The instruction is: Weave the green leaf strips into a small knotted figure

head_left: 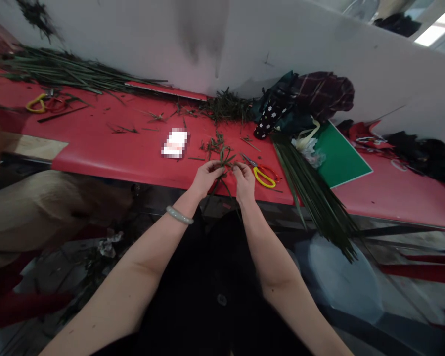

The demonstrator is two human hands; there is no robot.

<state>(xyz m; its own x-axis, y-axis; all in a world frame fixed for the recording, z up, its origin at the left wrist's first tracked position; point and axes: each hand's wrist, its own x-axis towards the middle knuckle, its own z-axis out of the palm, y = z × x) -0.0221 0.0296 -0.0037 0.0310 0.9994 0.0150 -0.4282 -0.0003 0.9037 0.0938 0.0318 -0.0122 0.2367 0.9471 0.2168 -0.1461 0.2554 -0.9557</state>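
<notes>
Near the front edge of the red tabletop, my left hand pinches a small bunch of narrow green leaf strips. My right hand is just beside it, its thumb and fingers closed at the right side of the same strips. Some strips fan out above the fingers, and longer ends hang below over the table edge. Scissors with yellow and red handles lie just right of my right hand. Small woven green pieces rest beyond my hands.
A blurred white rectangle lies left of centre. Long leaves overhang the edge at right, near a green board and a black flowered item. More leaves and scissors are at left, beside another person.
</notes>
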